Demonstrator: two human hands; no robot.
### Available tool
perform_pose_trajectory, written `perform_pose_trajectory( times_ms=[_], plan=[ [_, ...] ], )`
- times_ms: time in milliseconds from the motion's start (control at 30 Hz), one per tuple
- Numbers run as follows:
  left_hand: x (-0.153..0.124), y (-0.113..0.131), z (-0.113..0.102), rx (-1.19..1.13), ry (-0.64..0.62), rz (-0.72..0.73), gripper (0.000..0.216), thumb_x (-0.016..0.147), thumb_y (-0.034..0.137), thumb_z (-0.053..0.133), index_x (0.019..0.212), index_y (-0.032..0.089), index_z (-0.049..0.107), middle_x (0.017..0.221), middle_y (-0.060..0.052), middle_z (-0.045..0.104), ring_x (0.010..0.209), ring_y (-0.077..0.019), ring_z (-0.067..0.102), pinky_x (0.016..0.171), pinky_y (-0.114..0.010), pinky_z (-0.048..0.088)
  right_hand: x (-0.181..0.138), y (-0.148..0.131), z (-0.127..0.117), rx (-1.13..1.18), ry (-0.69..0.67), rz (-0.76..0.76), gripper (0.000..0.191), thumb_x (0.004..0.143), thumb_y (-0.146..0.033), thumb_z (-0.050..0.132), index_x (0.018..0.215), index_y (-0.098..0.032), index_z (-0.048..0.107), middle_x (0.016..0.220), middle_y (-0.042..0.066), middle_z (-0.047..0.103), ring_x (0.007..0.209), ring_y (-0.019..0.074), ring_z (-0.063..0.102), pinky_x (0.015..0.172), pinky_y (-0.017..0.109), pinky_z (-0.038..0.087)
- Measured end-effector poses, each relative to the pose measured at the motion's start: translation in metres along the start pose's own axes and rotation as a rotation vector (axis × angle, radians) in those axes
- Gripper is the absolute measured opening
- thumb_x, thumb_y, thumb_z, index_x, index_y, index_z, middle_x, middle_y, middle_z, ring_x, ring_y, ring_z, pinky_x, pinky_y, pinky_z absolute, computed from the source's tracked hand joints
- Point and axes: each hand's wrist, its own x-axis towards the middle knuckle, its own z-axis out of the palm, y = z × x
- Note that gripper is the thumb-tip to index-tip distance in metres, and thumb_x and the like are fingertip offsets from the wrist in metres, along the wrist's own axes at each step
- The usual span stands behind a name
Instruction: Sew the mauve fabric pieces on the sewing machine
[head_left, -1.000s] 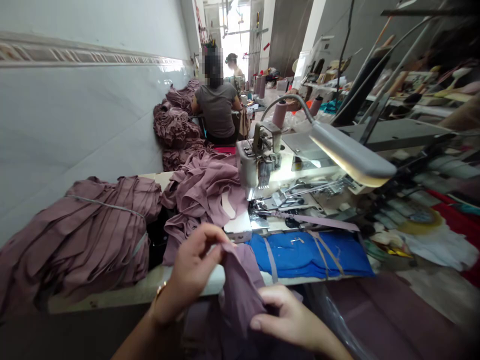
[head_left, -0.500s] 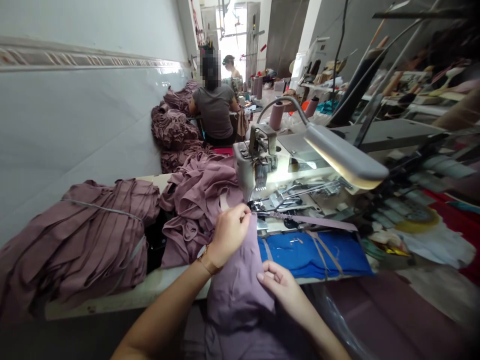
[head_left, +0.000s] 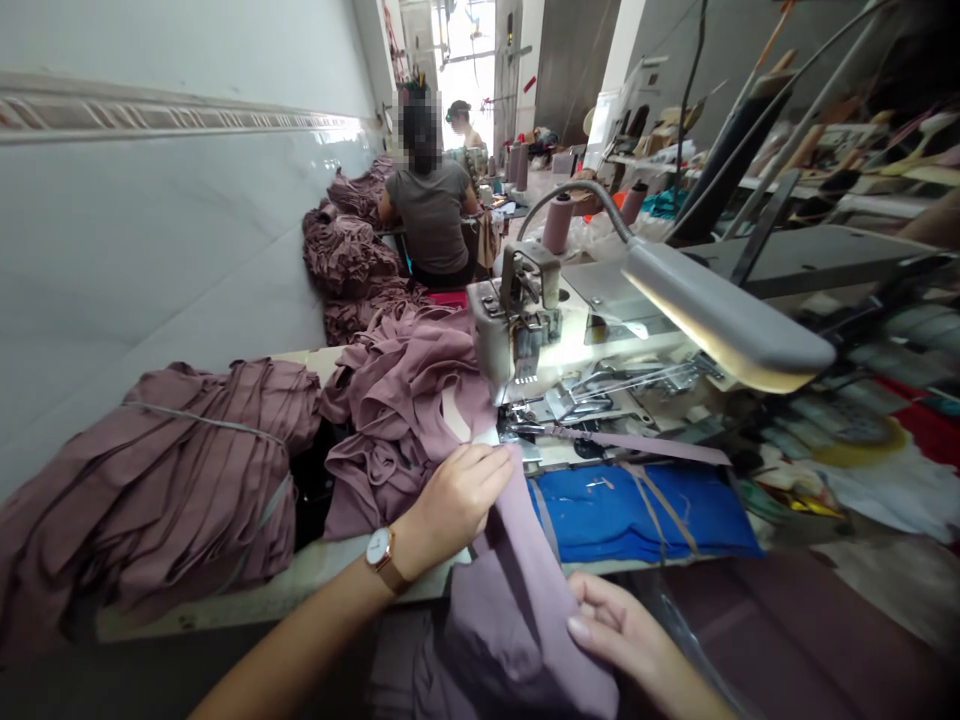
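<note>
A mauve fabric piece (head_left: pixel 525 590) hangs in front of the sewing machine (head_left: pixel 525 330), stretched between my two hands. My left hand (head_left: pixel 461 495), with a watch on the wrist, pinches its upper edge close to the machine's presser area. Lower down and to the right, my right hand (head_left: pixel 619 625) grips the same piece along its right edge, thumb on top. A narrow mauve strip (head_left: pixel 660 447) runs into the machine from the right. Behind my left hand lies a loose heap of mauve garments (head_left: pixel 405 400).
A tied bundle of mauve fabric (head_left: pixel 202 470) lies on the table at left. The blue padded piece (head_left: pixel 637 510) covers the table's front edge. A lamp (head_left: pixel 727 310) overhangs the machine. Ahead, a person in a grey shirt (head_left: pixel 431 215) sits beside more fabric piles.
Both hands have moved down toward me with the fabric, my right hand also to the right. The fabric's upper edge has come away from the needle area and turned.
</note>
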Motion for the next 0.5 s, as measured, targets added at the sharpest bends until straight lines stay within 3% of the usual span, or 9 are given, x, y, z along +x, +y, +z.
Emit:
perform_pose_trajectory(
  times_ms=[200, 500],
  plan=[
    [0.009, -0.008, 0.000, -0.020, 0.026, -0.079, 0.043, 0.086, 0.001, 0.041, 0.124, 0.012, 0.058, 0.125, -0.013, 0.063, 0.109, -0.0241, 0.055, 0.097, -0.044, 0.049, 0.002, -0.008, 0.004, 0.187, 0.114, -0.046, 0.032, 0.077, -0.042, 0.077, 0.076, -0.018, 0.057, 0.063, -0.005, 0.054, 0.055, 0.0092, 0.045, 0.054, 0.020, 0.032],
    [0.017, -0.019, -0.001, -0.054, 0.031, -0.136, 0.033, 0.092, 0.009, 0.043, 0.120, 0.014, 0.060, 0.122, -0.012, 0.063, 0.110, -0.0242, 0.054, 0.099, -0.044, 0.047, 0.013, 0.000, 0.000, 0.171, 0.196, -0.070, 0.035, 0.073, -0.047, 0.078, 0.075, -0.018, 0.057, 0.063, -0.004, 0.054, 0.053, 0.0100, 0.045, 0.054, 0.020, 0.034]
  ],
)
